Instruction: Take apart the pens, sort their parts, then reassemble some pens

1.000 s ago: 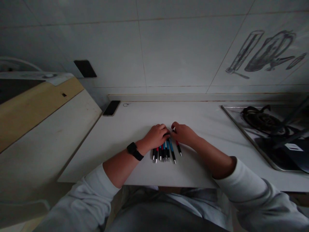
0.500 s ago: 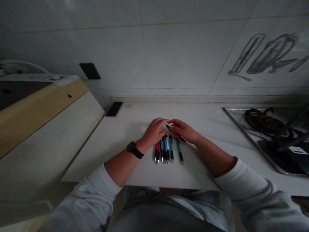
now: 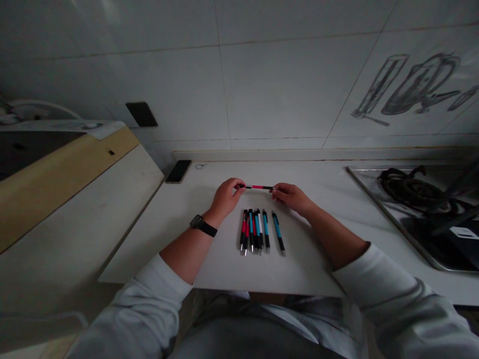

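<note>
A red and black pen [image 3: 258, 187] is held level above the white counter [image 3: 318, 249], one end in each hand. My left hand [image 3: 225, 195] pinches its left end and my right hand [image 3: 290, 195] pinches its right end. Just nearer to me, several pens [image 3: 258, 231] in red, blue, white and black lie side by side on the counter, tips pointing toward me. One blue pen [image 3: 278, 233] lies slightly apart at the right of the row. A black watch [image 3: 202, 225] is on my left wrist.
A dark phone [image 3: 178, 171] lies at the counter's back left corner, with a small ring [image 3: 200, 166] beside it. A steel gas hob [image 3: 419, 204] fills the right side. A wooden board and white panel [image 3: 71, 199] slope at the left. Tiled wall behind.
Both hands lifted off the row of pens and moved back toward the wall. The red pen, picked from the right side of the row, is now stretched level between the two hands.
</note>
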The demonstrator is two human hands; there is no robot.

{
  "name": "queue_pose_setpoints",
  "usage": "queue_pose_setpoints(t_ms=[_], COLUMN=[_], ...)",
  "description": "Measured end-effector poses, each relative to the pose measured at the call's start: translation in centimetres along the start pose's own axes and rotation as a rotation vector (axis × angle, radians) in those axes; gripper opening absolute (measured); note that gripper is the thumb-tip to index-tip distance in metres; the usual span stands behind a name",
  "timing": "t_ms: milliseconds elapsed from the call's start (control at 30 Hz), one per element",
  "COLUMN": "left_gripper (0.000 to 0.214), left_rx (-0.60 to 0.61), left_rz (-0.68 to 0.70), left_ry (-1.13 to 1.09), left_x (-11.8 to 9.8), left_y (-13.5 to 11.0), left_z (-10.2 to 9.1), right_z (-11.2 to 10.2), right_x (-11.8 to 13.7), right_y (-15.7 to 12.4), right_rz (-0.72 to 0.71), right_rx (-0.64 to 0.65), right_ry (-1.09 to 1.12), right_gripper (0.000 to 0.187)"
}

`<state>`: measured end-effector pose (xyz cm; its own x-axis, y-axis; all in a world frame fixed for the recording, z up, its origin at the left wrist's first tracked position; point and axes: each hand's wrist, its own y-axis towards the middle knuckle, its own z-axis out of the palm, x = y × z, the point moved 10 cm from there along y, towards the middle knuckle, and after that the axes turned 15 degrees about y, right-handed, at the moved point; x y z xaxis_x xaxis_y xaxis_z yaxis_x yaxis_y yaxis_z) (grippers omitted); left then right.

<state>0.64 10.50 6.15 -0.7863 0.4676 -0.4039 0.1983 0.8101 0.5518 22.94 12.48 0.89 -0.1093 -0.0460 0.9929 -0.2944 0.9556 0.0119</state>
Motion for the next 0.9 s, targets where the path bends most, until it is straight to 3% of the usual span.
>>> queue_pose_setpoints(t_ms=[500, 667, 900], left_gripper=[0.011, 0.009, 0.015], left_rx=[0.087, 0.091, 0.219], left_rz=[0.102, 0.086, 0.052], left_ry=[0.084, 0.091, 0.041], left_x=[-1.2, -1.4, -1.6], left_y=[-0.2, -0.2, -0.3], left_z=[1.2, 1.1, 2.1], right_z=[-0.1, 0.6, -0.2], right_x=[0.3, 0.3, 0.5], right_y=[-0.1, -0.2, 0.0], right_rz=[-0.066, -0.065, -0.117], right_rx=[-0.066, -0.016, -0.076], right_ry=[-0.1, -0.102, -0.148], right_gripper=[0.04, 0.041, 0.037])
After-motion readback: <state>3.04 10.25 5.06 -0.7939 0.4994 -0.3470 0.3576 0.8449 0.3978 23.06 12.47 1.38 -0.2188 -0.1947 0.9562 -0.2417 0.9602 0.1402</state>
